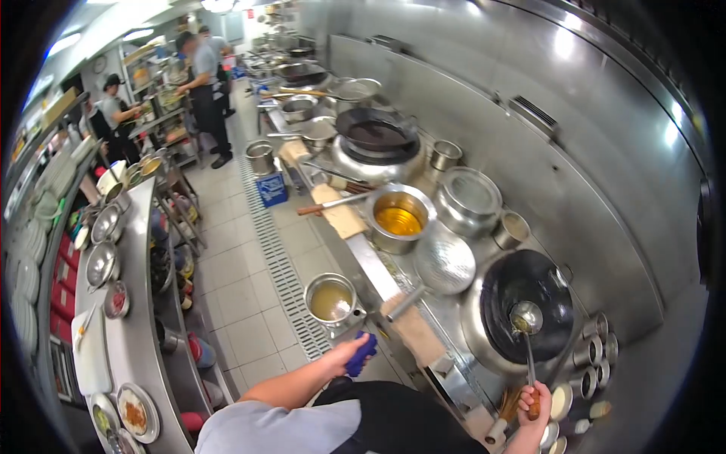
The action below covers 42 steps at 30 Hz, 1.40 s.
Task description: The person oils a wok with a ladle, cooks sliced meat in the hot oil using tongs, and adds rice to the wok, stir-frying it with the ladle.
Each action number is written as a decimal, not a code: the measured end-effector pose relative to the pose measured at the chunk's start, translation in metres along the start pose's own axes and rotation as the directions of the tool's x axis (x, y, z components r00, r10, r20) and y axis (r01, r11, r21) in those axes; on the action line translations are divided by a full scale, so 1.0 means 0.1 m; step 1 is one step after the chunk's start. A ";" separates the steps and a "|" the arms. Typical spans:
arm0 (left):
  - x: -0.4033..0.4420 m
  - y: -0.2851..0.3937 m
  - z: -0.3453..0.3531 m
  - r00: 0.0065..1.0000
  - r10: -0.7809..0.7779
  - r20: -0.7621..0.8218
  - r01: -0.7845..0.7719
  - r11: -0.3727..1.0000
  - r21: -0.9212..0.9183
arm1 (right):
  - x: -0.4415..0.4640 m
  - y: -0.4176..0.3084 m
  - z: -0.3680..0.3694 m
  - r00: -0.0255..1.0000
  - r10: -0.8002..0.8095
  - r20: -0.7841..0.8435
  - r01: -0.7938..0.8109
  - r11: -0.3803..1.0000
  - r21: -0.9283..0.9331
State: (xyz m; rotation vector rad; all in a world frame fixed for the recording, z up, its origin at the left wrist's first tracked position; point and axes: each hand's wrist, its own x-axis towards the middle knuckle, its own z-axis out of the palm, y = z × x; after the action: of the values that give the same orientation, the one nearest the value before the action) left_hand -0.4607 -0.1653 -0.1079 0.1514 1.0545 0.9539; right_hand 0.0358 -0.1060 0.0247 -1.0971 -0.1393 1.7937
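Observation:
My right hand (534, 405) is wrapped round the wooden handle of a ladle (527, 318). The ladle's bowl rests low inside a black wok (495, 310) on the burner, with a little something dark in it. A bunched purple-blue cloth (361, 356) is gripped in my left hand (344, 357), held in front of my body. Just beyond that hand stands a metal pot of cloudy yellowish liquid (331, 301), apart from the cloth.
A perforated strainer (446, 261) and a pot of golden oil (398, 219) stand left of the wok. Metal cups (586, 352) and seasoning containers line the right. A long steel counter (140, 280) with bowls and plates runs along the left. Several people (204, 83) stand farther back.

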 end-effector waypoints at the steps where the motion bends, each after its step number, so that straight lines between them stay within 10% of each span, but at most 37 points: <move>1: 0.02 0.05 0.04 0.999 0.002 0.032 -0.001 1.000 -0.009 | 0.10 0.01 0.14 0.999 -0.005 0.043 0.004 1.000 0.021; 4: 0.14 0.16 0.11 0.996 0.004 0.086 -0.004 1.000 -0.003 | 0.50 -0.04 0.32 0.982 -0.073 0.174 0.075 0.997 -0.005; 10: 0.16 0.28 0.00 0.993 0.000 0.118 -0.004 1.000 0.031 | 1.04 -0.15 0.50 0.934 -0.342 -0.100 0.319 0.927 -0.197; 12: 0.13 0.27 -0.10 0.994 -0.008 0.106 0.007 1.000 0.008 | 1.17 -0.16 0.30 0.814 -0.541 -0.210 0.290 0.692 -0.661; 17: 0.15 0.12 -0.44 0.999 0.003 0.047 0.000 0.998 -0.056 | 0.91 -0.05 -0.45 0.715 -0.699 -0.012 0.287 0.309 -0.907; 21: 0.15 0.07 -0.56 0.999 -0.009 0.044 0.011 0.999 -0.052 | 0.21 0.11 0.11 0.840 -0.536 -0.078 0.278 0.550 -0.787; 28: 0.17 0.30 -0.27 0.998 -0.018 0.058 0.015 0.998 0.055 | 0.20 0.12 0.29 0.992 -0.068 0.107 0.063 0.997 0.050; 36: 0.05 0.42 -0.21 0.991 0.032 0.127 -0.041 0.997 0.068 | 1.17 -0.03 0.37 0.892 -0.400 -0.213 0.359 0.910 -0.207; 38: 0.03 0.32 -0.35 0.996 0.046 0.071 -0.048 0.998 0.035 | 1.22 -0.01 0.14 0.762 -0.605 -0.232 0.294 0.641 -0.709; 42: -0.20 0.14 -0.67 0.999 0.041 -0.020 -0.043 0.995 -0.090 | 0.85 0.08 -0.41 0.737 -0.660 -0.145 0.320 0.529 -0.786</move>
State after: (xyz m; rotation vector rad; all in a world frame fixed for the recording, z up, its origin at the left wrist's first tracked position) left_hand -0.5252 -0.1921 -0.1222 0.0901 1.0261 1.0410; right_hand 0.0516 -0.0579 -0.0555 -1.7671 -0.8812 0.8872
